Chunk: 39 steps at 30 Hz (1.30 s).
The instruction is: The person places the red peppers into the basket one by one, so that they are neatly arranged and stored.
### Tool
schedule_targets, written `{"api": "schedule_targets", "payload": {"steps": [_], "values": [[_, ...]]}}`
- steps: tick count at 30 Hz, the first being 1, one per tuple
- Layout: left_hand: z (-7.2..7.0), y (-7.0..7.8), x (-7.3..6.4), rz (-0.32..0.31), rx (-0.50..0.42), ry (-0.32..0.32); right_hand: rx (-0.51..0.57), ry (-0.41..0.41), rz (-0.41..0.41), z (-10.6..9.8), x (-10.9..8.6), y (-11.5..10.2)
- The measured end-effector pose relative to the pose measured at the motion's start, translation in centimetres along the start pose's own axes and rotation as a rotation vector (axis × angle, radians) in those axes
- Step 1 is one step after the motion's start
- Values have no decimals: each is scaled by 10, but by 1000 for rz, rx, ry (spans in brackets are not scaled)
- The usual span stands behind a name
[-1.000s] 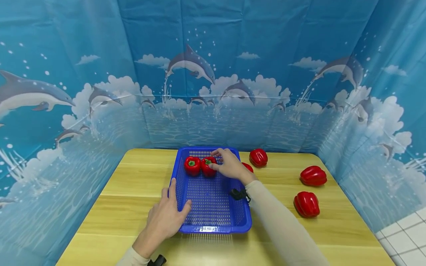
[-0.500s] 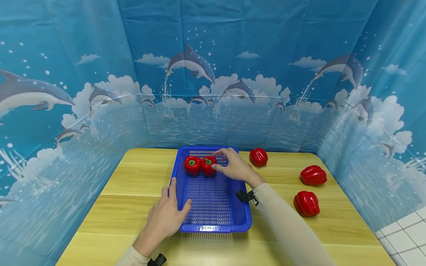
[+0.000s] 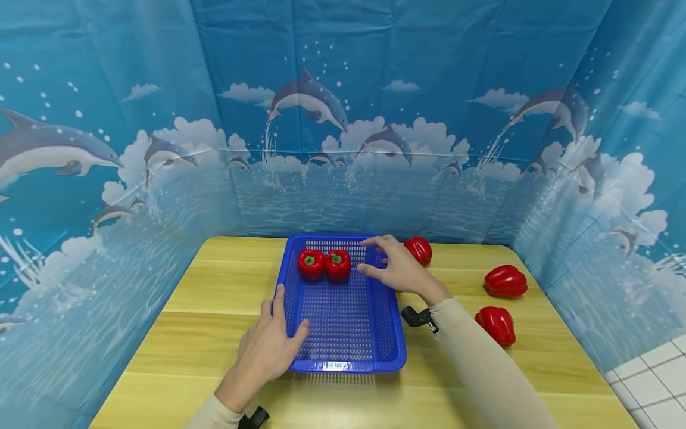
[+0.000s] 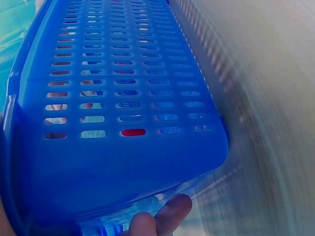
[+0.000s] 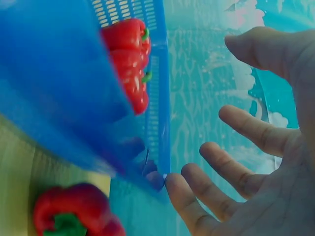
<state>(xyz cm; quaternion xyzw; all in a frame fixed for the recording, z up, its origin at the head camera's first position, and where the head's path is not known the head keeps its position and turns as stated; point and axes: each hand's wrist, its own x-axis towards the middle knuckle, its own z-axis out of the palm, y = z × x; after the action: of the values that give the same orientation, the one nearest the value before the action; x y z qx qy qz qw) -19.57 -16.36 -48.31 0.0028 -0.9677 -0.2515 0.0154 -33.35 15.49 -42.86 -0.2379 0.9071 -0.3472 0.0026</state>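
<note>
A blue plastic basket [image 3: 334, 322] with slotted walls holds two red bell peppers at its far end, the left pepper [image 3: 311, 264] and the right pepper [image 3: 337, 266], side by side with green stems up. My left hand [image 3: 265, 345] holds the basket's left side, thumb over the rim and fingers along the outside; in the left wrist view, fingertips [image 4: 174, 214] show by the wall's lower edge. Over the right rim hovers my right hand [image 3: 399, 265], fingers spread and holding nothing. Outside the basket, a bell pepper [image 5: 74, 209] appears in the right wrist view.
Behind my right hand lies another pepper [image 3: 420, 250] at the table's far side. Two more, an upper pepper [image 3: 505, 281] and a lower pepper [image 3: 495, 326], lie on the right of the wooden table [image 3: 214, 286]. A dolphin-print curtain [image 3: 343, 190] encloses the table.
My right hand has drawn back to the right, away from the right pepper in the basket, which stays in place. My left hand has kept its position on the basket.
</note>
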Motion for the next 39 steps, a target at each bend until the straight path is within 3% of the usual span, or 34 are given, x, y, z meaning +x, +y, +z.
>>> {"api": "schedule_targets", "payload": {"steps": [13,20,27,39], "values": [[-1,0,-2,-9,-3,-12,41,18,15,-13,-20,44],[1,0,-1,-4,-6,-10,92,62,-16,-19,-30,70],[0,-1,0,-1,-9,-14,139,36,14,-13,-34,92],[-2,-1,0,7,-5,-4,118,-19,43,8,-32,118]]}}
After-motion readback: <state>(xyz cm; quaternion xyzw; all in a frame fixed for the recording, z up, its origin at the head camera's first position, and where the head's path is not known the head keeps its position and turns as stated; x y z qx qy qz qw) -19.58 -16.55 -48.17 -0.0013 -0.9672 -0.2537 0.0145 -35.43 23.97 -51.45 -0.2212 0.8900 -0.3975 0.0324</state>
